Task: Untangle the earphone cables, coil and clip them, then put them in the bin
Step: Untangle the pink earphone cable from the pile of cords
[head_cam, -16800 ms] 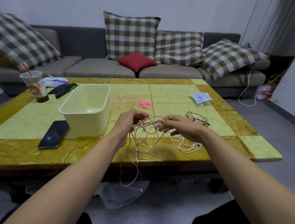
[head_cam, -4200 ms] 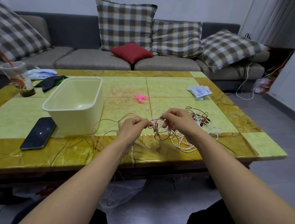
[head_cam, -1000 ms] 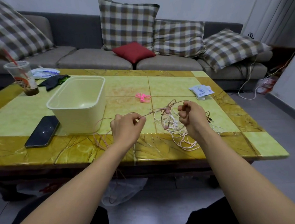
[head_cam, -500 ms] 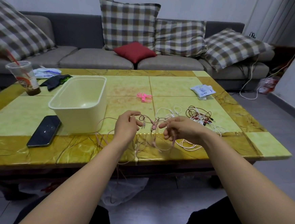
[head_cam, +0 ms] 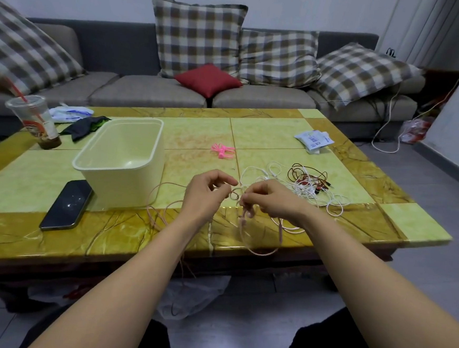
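Up close, two bare hands worked over the near edge of one glossy tiled table, its pale green squares framed by veined amber stone. The left hand had its fingers curled, thumb and forefinger pinching a thin pale pink earphone cable. The right hand, just beside it, pinched the same cable with bent fingers. Small loops sat between the two hands, and longer ones drooped over the table's edge, one strand hanging below it. Behind the right hand lay two more tangles on the tabletop: a white cable in loose curls and a dark red cable bunched among them. A small bunch of bright pink clips lay farther back; their number could not be told. One cream plastic bin, rectangular with rounded corners, stood left of the hands. One black phone lay flat near its front corner. One clear plastic cup with a red straw stood at the far left. Four checked pillows and one red cushion sat on the grey sofa.
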The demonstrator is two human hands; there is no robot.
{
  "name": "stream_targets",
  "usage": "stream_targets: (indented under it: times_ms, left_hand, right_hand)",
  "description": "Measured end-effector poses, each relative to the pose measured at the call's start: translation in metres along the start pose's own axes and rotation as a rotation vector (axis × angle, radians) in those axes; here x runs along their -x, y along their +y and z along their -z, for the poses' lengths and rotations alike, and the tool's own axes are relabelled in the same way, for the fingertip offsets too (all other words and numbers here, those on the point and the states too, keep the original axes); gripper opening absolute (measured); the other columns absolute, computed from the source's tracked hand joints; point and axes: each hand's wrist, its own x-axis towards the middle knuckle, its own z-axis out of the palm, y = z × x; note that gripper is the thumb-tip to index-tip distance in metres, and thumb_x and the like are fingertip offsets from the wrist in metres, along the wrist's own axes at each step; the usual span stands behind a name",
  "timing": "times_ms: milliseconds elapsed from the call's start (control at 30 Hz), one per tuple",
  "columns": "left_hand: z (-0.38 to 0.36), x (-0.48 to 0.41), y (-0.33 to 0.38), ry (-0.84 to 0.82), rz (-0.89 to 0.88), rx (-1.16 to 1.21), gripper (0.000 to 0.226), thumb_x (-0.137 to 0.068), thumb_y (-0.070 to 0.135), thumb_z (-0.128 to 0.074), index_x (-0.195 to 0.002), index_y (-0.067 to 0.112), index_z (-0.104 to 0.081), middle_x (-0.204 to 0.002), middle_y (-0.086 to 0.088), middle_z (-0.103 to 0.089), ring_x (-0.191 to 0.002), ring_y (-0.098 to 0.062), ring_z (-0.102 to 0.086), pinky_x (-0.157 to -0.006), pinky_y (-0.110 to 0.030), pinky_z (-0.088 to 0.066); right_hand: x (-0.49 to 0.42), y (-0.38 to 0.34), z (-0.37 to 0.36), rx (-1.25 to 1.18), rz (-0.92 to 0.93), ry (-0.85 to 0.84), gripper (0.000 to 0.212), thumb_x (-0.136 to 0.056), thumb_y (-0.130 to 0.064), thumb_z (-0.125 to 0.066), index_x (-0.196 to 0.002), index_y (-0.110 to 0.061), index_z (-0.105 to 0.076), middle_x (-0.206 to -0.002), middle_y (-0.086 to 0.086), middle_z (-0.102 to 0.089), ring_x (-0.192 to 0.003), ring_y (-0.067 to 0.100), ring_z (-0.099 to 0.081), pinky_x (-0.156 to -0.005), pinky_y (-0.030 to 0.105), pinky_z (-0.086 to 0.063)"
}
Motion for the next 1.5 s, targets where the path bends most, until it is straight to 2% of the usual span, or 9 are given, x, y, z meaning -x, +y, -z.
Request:
stream_targets:
  times_ms: [167,267,367,467,600,867,1167,1300,1500]
  left_hand:
    - [0.004,-0.002,-0.006,0.195,-0.033,-0.152,0.020,-0.072,0.034,-0.057,-0.076,0.040,-0.075,-0.077,0.012,-0.070,-0.100,-0.016,-0.058,-0.092,-0.039,-0.047]
    - [0.000,-0.001,-0.007,0.268,-0.042,-0.346,0.019,-0.084,0.028,-0.060,-0.089,0.036,-0.076,-0.087,0.010,-0.067,-0.106,-0.017,-0.044,-0.089,-0.025,-0.031]
    - [-0.004,0.001,-0.008,0.195,-0.001,-0.501,0.020,-0.088,0.029,-0.058,-0.092,0.035,-0.076,-0.088,0.017,-0.063,-0.105,-0.015,-0.040,-0.084,-0.023,-0.021]
    - [-0.006,0.000,-0.011,0.051,0.064,-0.481,0.019,-0.087,0.030,-0.057,-0.094,0.030,-0.075,-0.082,0.016,-0.065,-0.100,-0.015,-0.059,-0.093,-0.033,-0.043]
    - [-0.011,0.002,-0.005,-0.132,0.094,-0.475,0.026,-0.087,0.036,-0.057,-0.107,0.025,-0.069,-0.086,0.008,-0.071,-0.086,-0.016,-0.065,-0.077,-0.033,-0.052]
    - [-0.013,0.000,-0.006,-0.075,0.257,0.079,0.009,-0.098,0.012,-0.050,-0.096,0.006,-0.057,-0.072,-0.004,-0.054,-0.058,-0.016,-0.051,-0.062,-0.037,-0.047]
    - [-0.003,-0.002,-0.002,-0.022,0.181,0.172,0.009,-0.085,0.015,-0.071,-0.089,0.014,-0.078,-0.103,-0.004,-0.069,-0.098,-0.013,-0.060,-0.075,-0.018,-0.041]
    - [0.000,-0.005,0.001,0.027,0.272,0.269,0.014,-0.087,0.017,-0.066,-0.093,0.009,-0.077,-0.095,0.010,-0.069,-0.091,0.006,-0.052,-0.075,-0.017,-0.033]
    - [-0.007,0.000,-0.009,-0.129,0.240,0.104,0.022,-0.082,0.041,-0.073,-0.085,0.019,-0.075,-0.089,0.008,-0.068,-0.093,-0.012,-0.056,-0.089,-0.041,-0.039]
  right_hand:
    - [-0.003,0.002,0.011,-0.178,-0.022,0.376,0.022,-0.092,-0.012,-0.054,-0.084,-0.002,-0.072,-0.061,0.002,-0.062,-0.043,0.005,-0.040,-0.039,0.017,-0.025]
    - [-0.004,0.003,0.013,-0.272,-0.034,0.462,0.019,-0.092,-0.012,-0.056,-0.084,-0.006,-0.072,-0.065,0.000,-0.058,-0.046,0.002,-0.045,-0.039,0.015,-0.026]
    - [-0.002,0.000,0.012,-0.237,-0.021,0.396,0.018,-0.093,-0.012,-0.058,-0.091,0.000,-0.072,-0.062,-0.002,-0.054,-0.040,-0.002,-0.042,-0.038,0.012,-0.027]
    - [0.002,-0.001,0.009,-0.159,0.004,0.280,0.017,-0.093,-0.012,-0.062,-0.095,0.001,-0.072,-0.063,-0.002,-0.056,-0.042,-0.004,-0.045,-0.040,0.010,-0.029]
    - [0.002,-0.001,0.003,-0.067,0.069,0.168,0.017,-0.093,-0.016,-0.065,-0.095,-0.001,-0.073,-0.065,0.001,-0.061,-0.053,0.003,-0.051,-0.050,0.011,-0.038]
    - [0.002,-0.002,0.001,-0.064,0.108,0.136,0.019,-0.092,-0.018,-0.067,-0.097,-0.001,-0.073,-0.072,0.004,-0.066,-0.055,-0.002,-0.057,-0.054,0.009,-0.042]
    - [0.000,0.000,0.011,-0.197,0.071,0.363,0.015,-0.089,-0.006,-0.066,-0.100,-0.009,-0.076,-0.090,0.005,-0.075,-0.088,-0.001,-0.064,-0.073,0.015,-0.041]
    - [0.003,-0.002,0.018,-0.325,0.076,0.504,0.018,-0.092,-0.003,-0.061,-0.106,-0.005,-0.071,-0.087,0.010,-0.072,-0.062,-0.006,-0.060,-0.049,0.007,-0.039]
    - [0.004,-0.004,0.007,-0.237,0.037,0.297,0.023,-0.093,-0.005,-0.059,-0.114,-0.007,-0.068,-0.093,0.015,-0.073,-0.040,-0.003,-0.046,-0.041,0.010,-0.030]
